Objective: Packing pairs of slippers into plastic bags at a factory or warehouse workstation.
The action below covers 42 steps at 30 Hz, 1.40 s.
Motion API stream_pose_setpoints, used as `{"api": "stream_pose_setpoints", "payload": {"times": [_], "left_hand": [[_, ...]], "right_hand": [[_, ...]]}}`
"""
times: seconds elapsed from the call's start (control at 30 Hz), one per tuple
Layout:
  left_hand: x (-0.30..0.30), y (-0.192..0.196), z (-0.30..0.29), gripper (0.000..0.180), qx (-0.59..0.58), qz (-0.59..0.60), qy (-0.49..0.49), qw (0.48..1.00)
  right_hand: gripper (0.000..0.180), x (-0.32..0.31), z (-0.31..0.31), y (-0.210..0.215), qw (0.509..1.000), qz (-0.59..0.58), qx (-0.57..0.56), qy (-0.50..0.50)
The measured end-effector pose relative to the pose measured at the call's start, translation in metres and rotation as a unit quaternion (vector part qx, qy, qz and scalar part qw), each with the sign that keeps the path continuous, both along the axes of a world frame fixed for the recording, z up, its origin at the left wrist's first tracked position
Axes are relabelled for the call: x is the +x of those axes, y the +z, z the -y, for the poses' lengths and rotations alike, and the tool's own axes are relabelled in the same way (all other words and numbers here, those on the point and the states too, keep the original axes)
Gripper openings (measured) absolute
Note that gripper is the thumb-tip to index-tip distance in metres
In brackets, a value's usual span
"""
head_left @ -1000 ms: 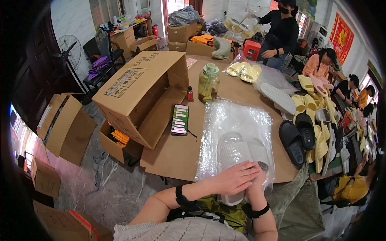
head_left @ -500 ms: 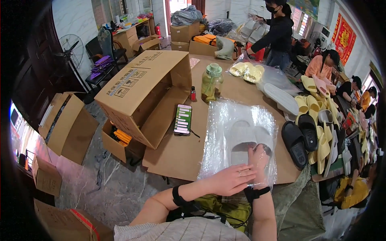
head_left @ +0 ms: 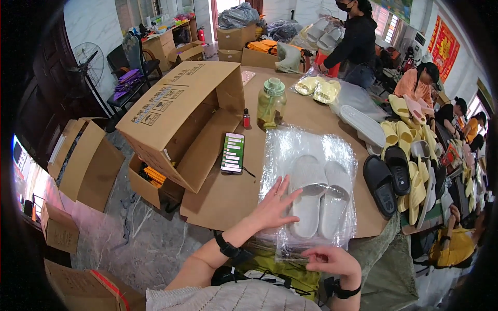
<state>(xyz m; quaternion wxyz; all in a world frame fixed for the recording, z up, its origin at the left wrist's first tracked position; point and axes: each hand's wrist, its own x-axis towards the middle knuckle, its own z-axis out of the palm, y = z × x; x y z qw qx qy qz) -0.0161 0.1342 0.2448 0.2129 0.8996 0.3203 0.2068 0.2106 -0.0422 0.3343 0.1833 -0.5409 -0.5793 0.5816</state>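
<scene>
Head view: left hand [head_left: 274, 206] flat, fingers spread, pressing clear bag [head_left: 311, 150] w/ grey slippers [head_left: 317, 197] on table [head_left: 228, 199]; right hand [head_left: 332, 260] pinching bag's near edge, prob. sealing. Keep edge taut, flat.

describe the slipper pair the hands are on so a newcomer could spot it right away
On the brown cardboard-covered table, at the near edge, lies a clear plastic bag under the left hand. Inside it is the pale grey pair of slide slippers, side by side. Unlike the loose black pair and yellow slippers to the right, it is bagged.
</scene>
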Motion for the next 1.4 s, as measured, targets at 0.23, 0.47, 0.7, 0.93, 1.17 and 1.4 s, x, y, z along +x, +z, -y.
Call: {"api": "stream_pose_setpoints", "payload": {"times": [0.23, 0.47, 0.7, 0.93, 1.17, 1.4], "left_hand": [[0.002, -0.023, -0.004, 0.088, -0.027, 0.037, -0.023, 0.999], [-0.002, -0.022, -0.001, 0.084, -0.022, 0.074, -0.02, 0.997], [-0.007, -0.027, -0.004, 0.082, -0.013, 0.108, -0.033, 0.994], [-0.001, -0.027, -0.004, 0.081, -0.019, 0.106, -0.035, 0.994], [-0.004, -0.031, -0.004, 0.076, -0.043, 0.104, -0.029, 0.993], [-0.002, -0.027, -0.005, 0.078, -0.039, 0.101, -0.019, 0.994]], "right_hand": [[0.018, 0.017, -0.013, 0.038, 0.926, -0.116, 0.219, -0.284], [0.032, 0.013, -0.088, -0.027, 0.893, 0.227, 0.231, -0.312], [0.046, 0.012, -0.09, -0.058, 0.862, 0.372, 0.201, -0.279], [0.056, 0.008, -0.103, -0.066, 0.786, 0.418, 0.325, -0.32], [0.06, 0.003, -0.114, -0.055, 0.851, 0.317, 0.242, -0.342], [0.056, 0.018, -0.102, -0.065, 0.819, 0.394, 0.26, -0.327]]}}
